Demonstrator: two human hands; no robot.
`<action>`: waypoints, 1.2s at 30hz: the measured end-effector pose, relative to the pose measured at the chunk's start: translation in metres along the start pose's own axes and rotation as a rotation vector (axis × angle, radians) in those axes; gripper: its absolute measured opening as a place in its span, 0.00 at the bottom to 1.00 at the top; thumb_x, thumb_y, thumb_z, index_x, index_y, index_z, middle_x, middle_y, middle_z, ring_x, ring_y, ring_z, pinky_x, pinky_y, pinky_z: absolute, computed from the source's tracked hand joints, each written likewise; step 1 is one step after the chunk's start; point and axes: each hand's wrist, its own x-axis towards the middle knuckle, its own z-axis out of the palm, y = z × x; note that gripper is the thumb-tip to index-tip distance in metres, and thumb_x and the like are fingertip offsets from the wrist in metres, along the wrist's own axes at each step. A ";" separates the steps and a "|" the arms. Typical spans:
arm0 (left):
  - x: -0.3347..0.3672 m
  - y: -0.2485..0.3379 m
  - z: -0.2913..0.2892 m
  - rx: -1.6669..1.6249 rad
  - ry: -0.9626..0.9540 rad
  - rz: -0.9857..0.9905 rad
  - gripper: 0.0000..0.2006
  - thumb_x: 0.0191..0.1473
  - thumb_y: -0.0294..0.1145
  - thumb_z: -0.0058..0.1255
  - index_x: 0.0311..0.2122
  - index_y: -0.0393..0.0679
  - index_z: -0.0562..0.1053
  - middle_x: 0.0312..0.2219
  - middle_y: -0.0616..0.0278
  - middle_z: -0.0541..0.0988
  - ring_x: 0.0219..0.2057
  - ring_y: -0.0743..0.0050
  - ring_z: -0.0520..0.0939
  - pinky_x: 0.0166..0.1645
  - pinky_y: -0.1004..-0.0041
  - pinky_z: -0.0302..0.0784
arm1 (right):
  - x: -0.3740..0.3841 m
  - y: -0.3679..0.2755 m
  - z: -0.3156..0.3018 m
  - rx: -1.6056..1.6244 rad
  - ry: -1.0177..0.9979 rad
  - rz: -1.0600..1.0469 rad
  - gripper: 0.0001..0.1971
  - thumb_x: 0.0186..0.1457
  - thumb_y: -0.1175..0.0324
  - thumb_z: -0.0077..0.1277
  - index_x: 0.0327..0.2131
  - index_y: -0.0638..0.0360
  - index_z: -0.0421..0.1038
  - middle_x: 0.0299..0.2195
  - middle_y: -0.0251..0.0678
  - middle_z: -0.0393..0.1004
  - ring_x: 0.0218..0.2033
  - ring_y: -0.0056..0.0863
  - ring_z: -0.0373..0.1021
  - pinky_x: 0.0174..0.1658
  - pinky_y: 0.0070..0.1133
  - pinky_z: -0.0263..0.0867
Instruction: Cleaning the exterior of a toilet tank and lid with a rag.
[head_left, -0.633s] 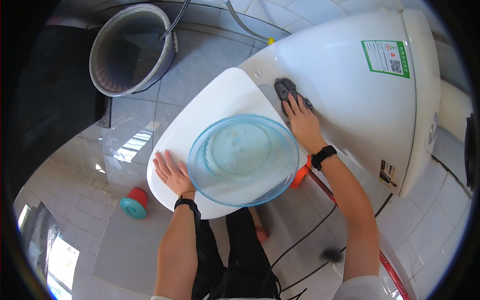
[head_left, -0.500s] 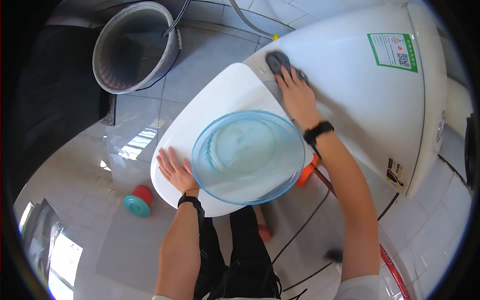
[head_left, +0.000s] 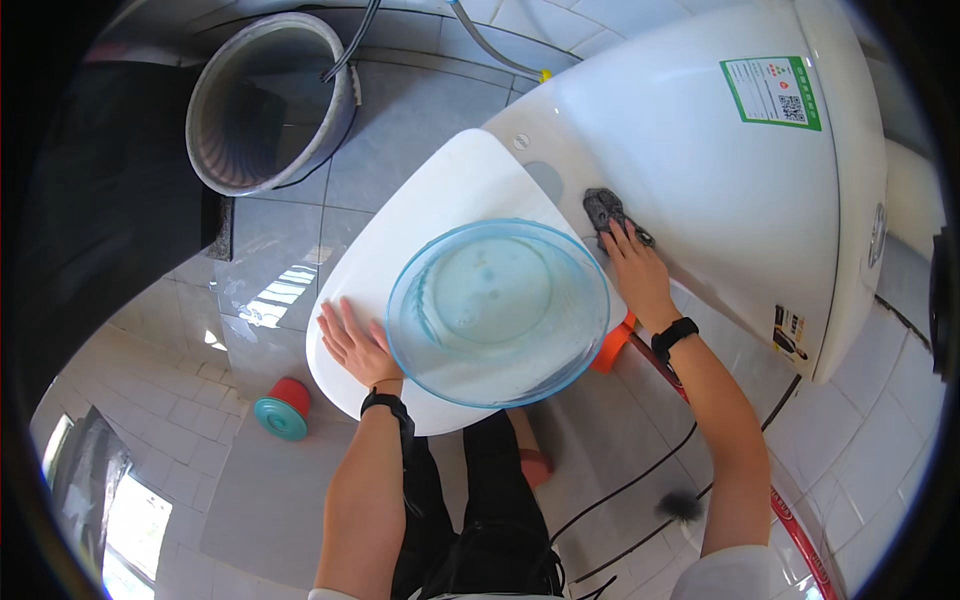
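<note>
Left of centre, the left hand (head_left: 355,348) is laid flat on the white lid (head_left: 440,190); well apart, right of centre, the grey cloth (head_left: 606,208) is partly covered by the right hand (head_left: 642,278), grip undetermined. Upper left, a bucket (head_left: 225,160) is noted; mid-frame, a basin (head_left: 575,350) is interposed.

head-worn fisheye view, looking steeply down

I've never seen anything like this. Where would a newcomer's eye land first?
Probably on the translucent blue basin in the middle, sitting on the white toilet lid with the left hand flat beside it. Next, the dark grey cloth under the right hand, just behind the lid. A big grey bucket stands at upper left.
</note>
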 end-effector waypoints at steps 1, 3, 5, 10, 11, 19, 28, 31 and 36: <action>0.000 -0.001 0.000 0.005 -0.005 -0.002 0.25 0.54 0.41 0.34 0.58 0.49 0.55 0.59 0.55 0.51 0.60 0.50 0.49 0.61 0.53 0.43 | 0.004 0.001 0.005 0.003 0.001 -0.002 0.19 0.50 0.73 0.38 0.47 0.58 0.65 0.53 0.36 0.60 0.54 0.35 0.58 0.51 0.27 0.59; 0.000 -0.001 0.000 0.003 -0.008 0.003 0.25 0.54 0.41 0.34 0.58 0.49 0.55 0.59 0.55 0.51 0.60 0.50 0.49 0.60 0.53 0.43 | 0.024 -0.004 0.002 -0.070 0.166 -0.037 0.21 0.48 0.74 0.39 0.48 0.61 0.63 0.54 0.39 0.58 0.54 0.36 0.57 0.51 0.26 0.58; 0.001 -0.001 0.000 0.011 -0.001 0.010 0.25 0.54 0.41 0.34 0.58 0.49 0.55 0.59 0.55 0.51 0.60 0.50 0.49 0.60 0.53 0.43 | 0.060 -0.011 -0.004 -0.110 0.238 -0.057 0.20 0.49 0.72 0.38 0.47 0.62 0.64 0.53 0.39 0.60 0.55 0.35 0.55 0.54 0.26 0.53; 0.000 0.004 0.004 0.003 -0.005 0.024 0.26 0.54 0.42 0.34 0.58 0.48 0.55 0.59 0.54 0.51 0.61 0.50 0.49 0.61 0.53 0.43 | 0.140 -0.019 -0.039 -0.468 0.085 -0.083 0.20 0.52 0.68 0.36 0.50 0.59 0.63 0.54 0.34 0.59 0.58 0.30 0.51 0.57 0.25 0.46; -0.002 0.003 0.004 0.003 -0.009 0.027 0.26 0.54 0.42 0.34 0.58 0.48 0.55 0.59 0.54 0.51 0.61 0.50 0.49 0.61 0.53 0.43 | 0.140 -0.015 -0.036 -0.425 0.116 -0.079 0.20 0.50 0.70 0.38 0.48 0.59 0.64 0.54 0.33 0.59 0.58 0.30 0.51 0.57 0.25 0.45; 0.001 -0.002 -0.002 0.007 0.008 0.013 0.26 0.52 0.41 0.35 0.58 0.48 0.55 0.59 0.54 0.51 0.60 0.50 0.49 0.61 0.54 0.42 | 0.069 0.002 -0.005 -0.401 0.161 -0.187 0.17 0.50 0.69 0.39 0.44 0.61 0.68 0.51 0.36 0.63 0.56 0.32 0.54 0.57 0.25 0.48; 0.000 0.002 0.004 -0.005 0.000 0.005 0.26 0.52 0.40 0.34 0.58 0.47 0.56 0.59 0.54 0.52 0.60 0.49 0.49 0.61 0.53 0.42 | 0.196 -0.011 -0.063 -0.059 0.061 -0.130 0.20 0.52 0.72 0.35 0.50 0.58 0.61 0.56 0.36 0.57 0.58 0.35 0.51 0.58 0.27 0.46; 0.001 0.001 0.000 -0.002 0.008 0.022 0.26 0.52 0.40 0.35 0.57 0.47 0.56 0.59 0.54 0.52 0.60 0.49 0.50 0.61 0.54 0.42 | 0.192 -0.015 -0.068 0.031 -0.036 -0.231 0.23 0.50 0.76 0.37 0.52 0.55 0.60 0.57 0.36 0.54 0.59 0.36 0.50 0.57 0.28 0.50; 0.000 -0.003 -0.003 0.056 0.010 0.020 0.27 0.54 0.43 0.35 0.59 0.48 0.53 0.59 0.54 0.52 0.60 0.50 0.50 0.61 0.55 0.43 | 0.137 -0.007 -0.049 0.142 0.010 -0.362 0.23 0.48 0.77 0.37 0.50 0.52 0.62 0.56 0.31 0.55 0.55 0.31 0.57 0.55 0.26 0.53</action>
